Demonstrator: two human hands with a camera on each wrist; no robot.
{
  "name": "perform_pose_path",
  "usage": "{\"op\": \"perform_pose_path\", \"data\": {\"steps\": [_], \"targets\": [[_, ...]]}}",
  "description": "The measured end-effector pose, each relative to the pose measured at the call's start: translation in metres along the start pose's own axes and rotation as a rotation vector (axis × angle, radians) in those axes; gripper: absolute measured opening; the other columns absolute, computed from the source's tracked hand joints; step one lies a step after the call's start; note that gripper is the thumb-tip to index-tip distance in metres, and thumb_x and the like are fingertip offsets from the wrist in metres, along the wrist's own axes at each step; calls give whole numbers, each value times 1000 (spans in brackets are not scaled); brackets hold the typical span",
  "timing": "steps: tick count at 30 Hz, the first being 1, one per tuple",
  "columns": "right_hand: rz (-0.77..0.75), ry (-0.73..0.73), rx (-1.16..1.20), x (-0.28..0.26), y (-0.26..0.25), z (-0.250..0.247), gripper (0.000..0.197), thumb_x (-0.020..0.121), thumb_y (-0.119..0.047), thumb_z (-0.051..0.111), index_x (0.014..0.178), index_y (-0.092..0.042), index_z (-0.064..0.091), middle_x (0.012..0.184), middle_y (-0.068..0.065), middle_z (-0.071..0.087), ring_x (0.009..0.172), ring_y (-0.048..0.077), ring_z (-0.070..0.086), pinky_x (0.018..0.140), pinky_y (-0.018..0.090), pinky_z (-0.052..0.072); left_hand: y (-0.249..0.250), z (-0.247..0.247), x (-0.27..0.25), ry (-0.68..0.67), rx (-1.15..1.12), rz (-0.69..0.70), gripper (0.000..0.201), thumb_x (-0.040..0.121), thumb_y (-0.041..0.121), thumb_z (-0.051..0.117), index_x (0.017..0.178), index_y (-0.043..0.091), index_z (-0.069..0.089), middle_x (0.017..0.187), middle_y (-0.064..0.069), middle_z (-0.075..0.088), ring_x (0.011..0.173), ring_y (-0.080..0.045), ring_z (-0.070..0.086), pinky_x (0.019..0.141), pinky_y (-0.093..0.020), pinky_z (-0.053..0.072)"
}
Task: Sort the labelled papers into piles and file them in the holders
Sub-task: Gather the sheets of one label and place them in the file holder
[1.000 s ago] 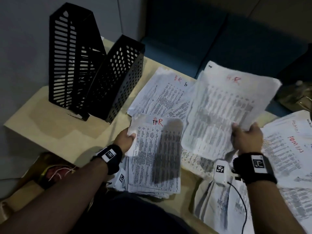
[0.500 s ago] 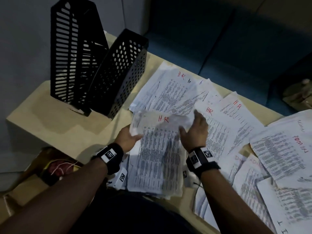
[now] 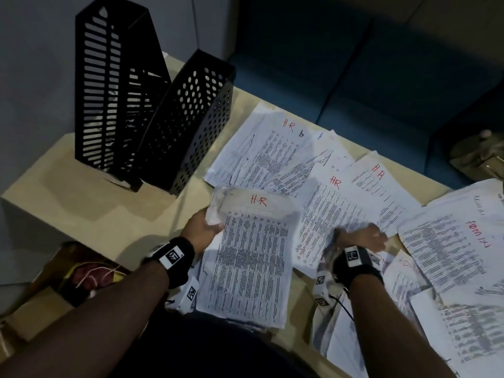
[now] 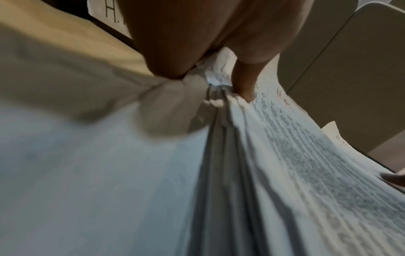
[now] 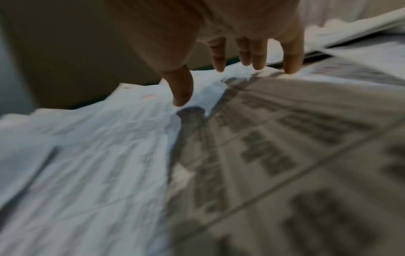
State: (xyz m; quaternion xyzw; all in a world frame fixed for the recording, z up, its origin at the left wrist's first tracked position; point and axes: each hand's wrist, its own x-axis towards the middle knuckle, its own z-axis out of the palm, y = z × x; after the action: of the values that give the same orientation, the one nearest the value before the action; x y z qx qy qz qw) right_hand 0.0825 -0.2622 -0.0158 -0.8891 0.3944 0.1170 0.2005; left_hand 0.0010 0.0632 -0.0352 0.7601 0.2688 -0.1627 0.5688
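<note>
At upper left stand the two black holders [image 3: 141,105], holding no sorted pile yet. Below, your left hand [image 3: 203,227] pinches the HR pile [image 3: 251,257] at its top left corner. Right of centre, your right hand [image 3: 365,237] hovers over a loose HR sheet [image 3: 321,214], fingers [image 5: 219,57] straight, gripping nothing. You're mid-sort, I judge; next, lift that sheet onto the pile.

You are in a dim office corner: printed sheets [image 3: 275,156] marked "HR" in red cover a pale desk [image 3: 81,208], two black perforated file holders [image 3: 141,105] stand against a grey partition wall [image 3: 32,77], blue upholstered seating [image 3: 381,77] behind.
</note>
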Motion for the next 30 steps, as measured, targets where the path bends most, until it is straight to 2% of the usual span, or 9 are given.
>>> {"op": "perform_pose_path", "data": {"steps": [5, 9, 12, 14, 16, 21, 25, 28, 30], "targets": [[66, -52, 141, 31, 25, 5, 92, 73, -30, 78, 141, 0, 23, 141, 25, 36, 129, 42, 39, 107, 48, 36, 0, 4, 3, 7, 18, -29, 41, 90, 13, 62, 130, 15, 52, 114, 2, 59, 106, -19, 55, 90, -26, 39], [44, -101, 146, 40, 22, 5, 83, 69, -34, 81, 127, 5, 36, 124, 23, 52, 118, 40, 50, 97, 43, 47, -4, 1, 7, -14, 53, -42, 41, 89, 17, 64, 129, 14, 54, 121, -3, 63, 112, -23, 58, 98, -35, 44], [55, -151, 179, 48, 20, 6, 84, 63, -30, 86, 131, -5, 44, 128, 19, 55, 116, 38, 54, 96, 45, 49, -4, 0, 8, -24, 106, -23, 40, 90, 17, 63, 128, 12, 53, 119, -5, 63, 110, -24, 58, 94, -32, 43], [63, -146, 217, 48, 16, 3, 71, 57, -27, 87, 119, -9, 58, 124, 17, 59, 109, 36, 57, 91, 42, 53, -4, 1, 8, -21, 118, -20, 39, 90, 17, 62, 128, 12, 54, 117, -5, 63, 108, -24, 58, 90, -30, 42], [59, -117, 263, 48, 16, 1, 53, 62, -20, 85, 108, -10, 61, 118, 17, 62, 103, 36, 58, 86, 34, 52, -4, 0, 7, -19, 113, -25, 39, 90, 17, 62, 128, 12, 54, 118, -5, 64, 108, -23, 58, 91, -31, 43], [2, -25, 441, 46, 11, -10, 48, 78, -9, 71, 121, -12, 53, 113, 14, 63, 102, 30, 61, 77, 26, 43, -2, 0, 7, -32, 112, -14, 39, 90, 17, 61, 128, 14, 54, 118, -4, 64, 108, -23, 58, 93, -33, 44], [-69, 202, 657, 28, -4, -34, 48, 85, -8, 63, 127, -18, 44, 98, 6, 54, 85, 22, 57, 73, 22, 41, -5, -1, 8, -39, 103, -33, 40, 90, 18, 62, 129, 13, 54, 117, -4, 64, 108, -24, 59, 92, -33, 44], [-178, 270, 722, 26, -11, -60, 51, 88, -11, 60, 134, -17, 39, 102, 8, 52, 87, 20, 54, 64, 12, 39, -4, -4, 10, -30, 11, -96, 33, 90, 13, 62, 123, 10, 56, 117, -8, 65, 106, -25, 61, 86, -33, 49], [-258, 313, 700, 30, -14, -81, 44, 89, -15, 57, 131, -10, 46, 112, 16, 59, 97, 25, 59, 67, 9, 38, 2, -6, 11, -3, -49, -137, 28, 92, 10, 60, 118, 10, 53, 119, -6, 62, 102, -23, 58, 83, -28, 45]]}}
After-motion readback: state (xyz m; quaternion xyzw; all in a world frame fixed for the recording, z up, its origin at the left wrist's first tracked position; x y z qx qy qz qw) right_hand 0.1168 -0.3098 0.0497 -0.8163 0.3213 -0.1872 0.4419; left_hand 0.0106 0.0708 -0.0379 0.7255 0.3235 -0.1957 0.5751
